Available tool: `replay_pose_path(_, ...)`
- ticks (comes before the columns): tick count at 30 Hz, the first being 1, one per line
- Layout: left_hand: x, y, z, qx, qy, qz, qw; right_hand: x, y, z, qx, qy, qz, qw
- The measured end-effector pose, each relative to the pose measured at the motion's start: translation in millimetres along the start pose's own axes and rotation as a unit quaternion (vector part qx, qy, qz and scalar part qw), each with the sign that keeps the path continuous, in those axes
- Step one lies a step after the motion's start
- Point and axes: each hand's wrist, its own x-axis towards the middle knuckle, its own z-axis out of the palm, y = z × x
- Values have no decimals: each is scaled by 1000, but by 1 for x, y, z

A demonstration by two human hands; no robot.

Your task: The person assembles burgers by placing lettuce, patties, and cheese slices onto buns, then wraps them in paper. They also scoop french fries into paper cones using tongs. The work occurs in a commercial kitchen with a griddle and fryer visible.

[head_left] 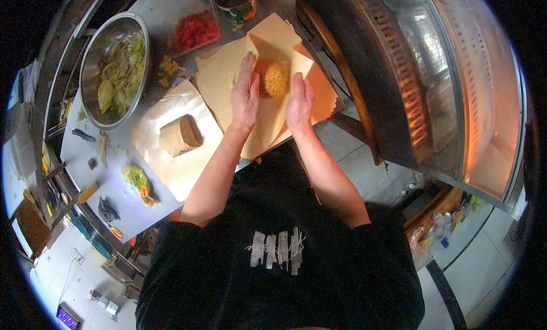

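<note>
A round browned bun [275, 78] with a speckled top sits on a sheet of brown wrapping paper [273, 35], whose sides stand up around it. My left hand [245, 90] presses the paper's left side, fingers straight and pointing away from me. On the other side, my right hand [300, 101] holds the right fold with its thumb towards the bun. More brown sheets [213, 80] lie stacked beneath. A scrap of pale lettuce [232, 79] rests left of my left hand. A folded brown paper packet [180, 135] lies on a shiny sheet [149, 133] to the left.
At left stands a steel bowl [143, 97] of lettuce; behind is a clear tub [216, 20] of red food. A black-handled utensil [83, 135], a plastic packet [139, 182] and a crumpled dark scrap [107, 209] lie on the table [122, 152]. A lit glass-sided cabinet [440, 82] stands right.
</note>
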Motion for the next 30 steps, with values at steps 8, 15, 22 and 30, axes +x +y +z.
replay_pose_path(8, 0, 8, 13, 172, -26, 103, 979, -16, -14, 26, -31, -80, -11, 996)
replay_pose_path(15, 2, 15, 30, 110, -18, 63, 992, -7, -6, 23, 56, -93, 91, 990)
replay_pose_path(22, 0, 11, 40, -43, -20, 6, 999, 1, -3, 17, 88, -64, 46, 993)
replay_pose_path(30, -2, -7, 66, -111, 84, -34, 990, -4, -20, 13, -172, -118, -50, 977)
